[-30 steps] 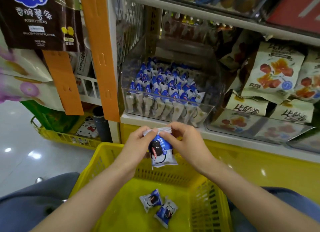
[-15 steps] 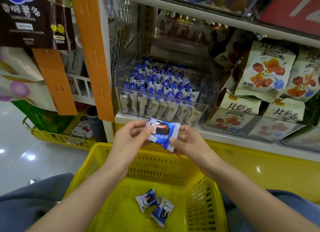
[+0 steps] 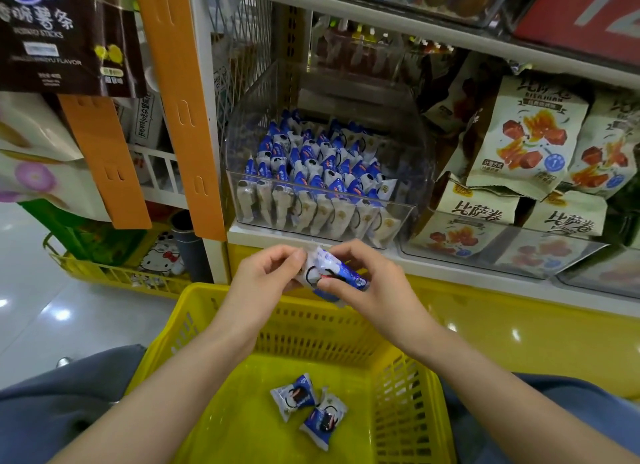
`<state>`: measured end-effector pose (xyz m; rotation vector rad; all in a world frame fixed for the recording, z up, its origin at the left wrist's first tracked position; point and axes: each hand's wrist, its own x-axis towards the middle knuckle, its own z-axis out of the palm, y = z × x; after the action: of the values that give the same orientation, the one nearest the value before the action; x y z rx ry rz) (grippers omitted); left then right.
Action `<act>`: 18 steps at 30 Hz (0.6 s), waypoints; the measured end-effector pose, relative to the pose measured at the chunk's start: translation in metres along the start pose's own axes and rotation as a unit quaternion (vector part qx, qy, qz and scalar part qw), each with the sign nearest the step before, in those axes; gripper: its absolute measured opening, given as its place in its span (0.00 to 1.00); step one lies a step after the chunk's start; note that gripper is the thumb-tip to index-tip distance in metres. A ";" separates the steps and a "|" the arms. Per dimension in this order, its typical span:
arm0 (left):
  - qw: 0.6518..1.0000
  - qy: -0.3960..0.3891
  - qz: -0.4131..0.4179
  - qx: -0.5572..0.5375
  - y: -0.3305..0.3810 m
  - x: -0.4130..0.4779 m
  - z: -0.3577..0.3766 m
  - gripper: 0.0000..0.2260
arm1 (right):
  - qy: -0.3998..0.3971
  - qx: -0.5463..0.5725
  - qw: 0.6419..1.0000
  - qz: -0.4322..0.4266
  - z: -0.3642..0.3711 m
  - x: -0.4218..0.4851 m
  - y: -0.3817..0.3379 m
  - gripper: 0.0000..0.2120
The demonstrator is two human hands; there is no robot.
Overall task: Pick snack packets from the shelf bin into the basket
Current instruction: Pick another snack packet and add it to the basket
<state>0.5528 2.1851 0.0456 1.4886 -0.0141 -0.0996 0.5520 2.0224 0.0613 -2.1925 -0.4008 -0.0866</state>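
Two hands are seen: left hand (image 3: 265, 276) and right hand (image 3: 367, 283). One snack packet (image 3: 334, 271) is held between them. Two loose packets (image 3: 308, 410) are counted in one yellow basket (image 3: 408, 394). One clear shelf bin (image 3: 325, 221) is noted; its many packets are too crowded to be counted.

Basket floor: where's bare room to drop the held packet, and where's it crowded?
Free: basket floor left of the two packets, toward the left wall, and the strip beneath the far wall. Crowded: centre-right floor, and the packed shelf bin. Both hands hold the packet.
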 end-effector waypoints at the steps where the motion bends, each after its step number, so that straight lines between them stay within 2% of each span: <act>1: 1.000 0.015 -0.019 -0.009 0.000 0.000 0.001 0.08 | 0.020 -0.030 0.999 -0.025 0.000 0.000 0.000 0.12; 3: 0.994 0.006 -0.096 -0.050 0.002 0.002 0.002 0.13 | 0.043 -0.081 0.994 -0.065 -0.003 -0.001 0.000 0.13; 5: 0.979 -0.049 -0.162 -0.112 0.006 0.002 0.002 0.20 | 0.038 -0.119 0.987 -0.097 -0.006 -0.001 0.000 0.14; 7: 0.975 -0.089 -0.151 -0.135 0.008 0.000 0.003 0.19 | 0.017 -0.143 0.982 -0.125 -0.007 -0.001 0.000 0.15; 10: 0.983 -0.035 -0.113 -0.139 0.007 0.000 0.002 0.11 | -0.003 -0.150 0.982 -0.116 -0.007 0.000 0.000 0.21; 12: 0.986 0.012 -0.086 -0.140 0.004 0.003 -0.001 0.10 | 0.014 -0.072 0.997 -0.025 -0.004 0.001 -0.001 0.32; 14: 0.993 0.012 -0.053 -0.109 0.003 0.004 -0.002 0.11 | 0.011 0.072 0.992 0.101 -0.003 0.002 -0.004 0.34; 16: 0.997 -0.009 -0.022 -0.071 0.001 0.002 0.000 0.11 | -0.029 0.214 0.963 0.160 -0.001 0.002 -0.002 0.22; 18: 1.000 -0.007 0.023 -0.001 -0.001 0.000 0.003 0.11 | -0.039 0.305 0.935 0.176 0.000 0.002 -0.003 0.12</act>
<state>0.5523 2.1817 0.0450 1.4852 -0.0586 -0.0727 0.5527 2.0240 0.0638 -1.6194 -0.0524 0.2873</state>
